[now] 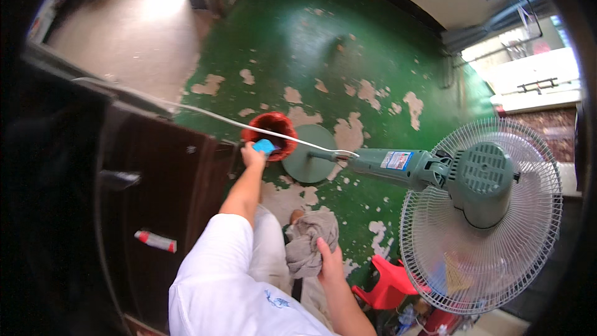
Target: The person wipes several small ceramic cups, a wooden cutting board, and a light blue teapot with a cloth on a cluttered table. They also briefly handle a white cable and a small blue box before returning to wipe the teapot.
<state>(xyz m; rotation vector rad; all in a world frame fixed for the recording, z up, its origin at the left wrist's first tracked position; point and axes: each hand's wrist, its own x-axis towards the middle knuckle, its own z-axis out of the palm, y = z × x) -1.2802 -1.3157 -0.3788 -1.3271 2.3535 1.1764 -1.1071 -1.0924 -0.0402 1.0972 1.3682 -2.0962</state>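
My left hand (251,154) reaches down to the near side of a round red bin (249,134) on the floor. Its fingers are closed on a small bright blue item (264,146), held over the bin's opening; whether it is a packet or a sponge I cannot tell. Close to my body, my right hand (329,258) grips a bunched grey-brown cloth (306,242). Part of that hand is hidden behind the cloth. The bin's inside looks dark, and its contents are unclear.
A grey-green standing fan (482,183) leans large across the right, its round base (305,171) beside the bin. Its white cord (217,117) passes over the bin to a dark cabinet (168,180) at left. A red stool (388,283) stands lower right. The green floor (280,43) has peeling patches.
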